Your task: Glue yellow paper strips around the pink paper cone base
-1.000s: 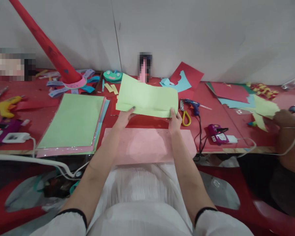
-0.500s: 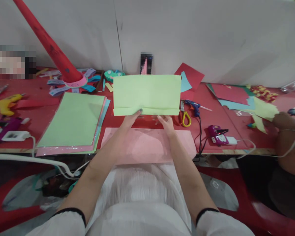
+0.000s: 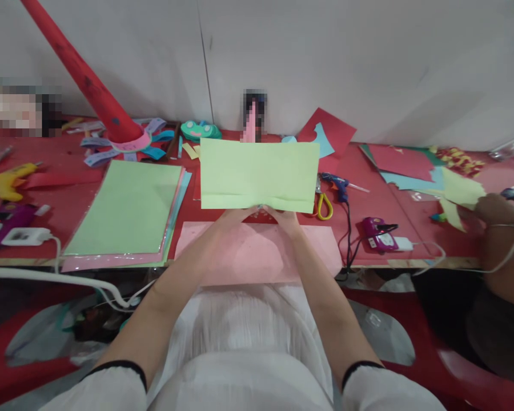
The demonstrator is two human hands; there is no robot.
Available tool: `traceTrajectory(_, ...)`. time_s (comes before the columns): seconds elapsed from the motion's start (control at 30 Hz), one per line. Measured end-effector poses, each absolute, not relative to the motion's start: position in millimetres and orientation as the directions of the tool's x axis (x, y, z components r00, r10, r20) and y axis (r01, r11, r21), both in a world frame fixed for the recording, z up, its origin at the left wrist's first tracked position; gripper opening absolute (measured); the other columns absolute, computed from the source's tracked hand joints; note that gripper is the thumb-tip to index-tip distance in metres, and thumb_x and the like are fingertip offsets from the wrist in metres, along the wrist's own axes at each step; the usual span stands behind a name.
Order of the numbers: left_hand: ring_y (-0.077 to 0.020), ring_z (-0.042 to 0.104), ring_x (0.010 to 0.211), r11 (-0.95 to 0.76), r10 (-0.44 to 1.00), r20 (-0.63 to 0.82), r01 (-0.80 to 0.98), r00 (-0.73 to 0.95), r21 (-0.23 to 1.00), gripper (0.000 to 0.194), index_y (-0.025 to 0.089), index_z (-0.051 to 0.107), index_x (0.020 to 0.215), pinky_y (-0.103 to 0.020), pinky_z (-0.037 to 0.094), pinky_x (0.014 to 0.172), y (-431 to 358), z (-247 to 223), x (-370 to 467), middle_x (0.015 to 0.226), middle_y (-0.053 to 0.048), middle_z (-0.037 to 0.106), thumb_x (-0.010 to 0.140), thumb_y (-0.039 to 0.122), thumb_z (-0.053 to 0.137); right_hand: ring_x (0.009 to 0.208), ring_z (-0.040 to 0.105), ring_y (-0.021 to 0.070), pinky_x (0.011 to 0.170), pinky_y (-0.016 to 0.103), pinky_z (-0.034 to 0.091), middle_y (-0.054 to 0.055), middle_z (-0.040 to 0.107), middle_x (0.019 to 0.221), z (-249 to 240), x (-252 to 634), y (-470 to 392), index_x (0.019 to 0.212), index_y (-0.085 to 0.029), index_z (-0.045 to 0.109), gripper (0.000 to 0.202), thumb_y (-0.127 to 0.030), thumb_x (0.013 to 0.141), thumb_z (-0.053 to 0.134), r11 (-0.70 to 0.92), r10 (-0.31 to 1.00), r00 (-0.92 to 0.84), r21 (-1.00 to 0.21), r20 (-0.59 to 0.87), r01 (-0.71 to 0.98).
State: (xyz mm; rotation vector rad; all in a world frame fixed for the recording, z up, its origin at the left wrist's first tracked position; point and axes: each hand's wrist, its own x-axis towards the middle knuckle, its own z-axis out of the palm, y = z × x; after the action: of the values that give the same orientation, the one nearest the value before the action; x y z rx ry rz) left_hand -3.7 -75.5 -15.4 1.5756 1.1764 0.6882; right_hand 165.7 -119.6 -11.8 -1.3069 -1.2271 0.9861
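Observation:
A light green paper sheet point(image 3: 259, 171) is held up above the red table, with a narrow strip folded along its lower edge. At the middle of that fold my left hand point(image 3: 241, 215) and my right hand point(image 3: 284, 218) come together, thumbs close to each other. Both hands grip the paper's bottom edge; the fingers behind the sheet are largely hidden. Below my wrists a pink sheet point(image 3: 257, 254) lies over the table's front edge. Just right of the paper are yellow-handled scissors point(image 3: 325, 206), partly covered by it, and a blue glue gun point(image 3: 338, 185).
On the left lie a stack of coloured paper point(image 3: 126, 211), a yellow glue gun point(image 3: 11, 181) and a red cone point(image 3: 85, 80) with paper strips. To the right are a purple power adapter point(image 3: 379, 234), paper scraps point(image 3: 406, 164) and another person's hand point(image 3: 499, 211).
The green sheet has come slightly down and to the right, uncovering more behind it. My right hand has moved left to meet my left hand at the fold.

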Motion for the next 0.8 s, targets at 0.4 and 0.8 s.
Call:
traceTrajectory(0.4, -0.0199, 0.067, 0.071, -0.102, 0.987, 0.09, 0.088, 0.137, 0.991, 0.024, 0.018, 0.063, 0.071, -0.035, 0.055, 0.075, -61.0, -8.9, -2.6, 0.073, -0.007, 0.07, 0.076, 0.042, 0.063, 0.058, 0.06, 0.0152, 0.055, 0.03, 0.051, 0.004, 0.069, 0.07, -25.1, 175.2, -102.5, 0.069, -0.019, 0.064, 0.034, -0.053, 0.068, 0.066, 0.043, 0.963, 0.262, -0.996, 0.063, 0.083)
traceTrajectory(0.8, -0.0126, 0.065, 0.065, -0.201, 0.95, 0.192, -0.015, -0.246, 0.979, 0.028, 0.019, 0.053, 0.067, -0.024, 0.053, 0.061, -43.7, -10.9, -22.4, 0.065, 0.0, 0.064, 0.083, 0.042, 0.056, 0.058, 0.059, 0.0123, 0.051, 0.025, 0.047, 0.004, 0.069, 0.071, -22.6, 179.2, -102.6, 0.069, -0.02, 0.063, 0.033, -0.053, 0.072, 0.062, 0.061, 0.957, 0.279, -0.994, 0.084, 0.09)
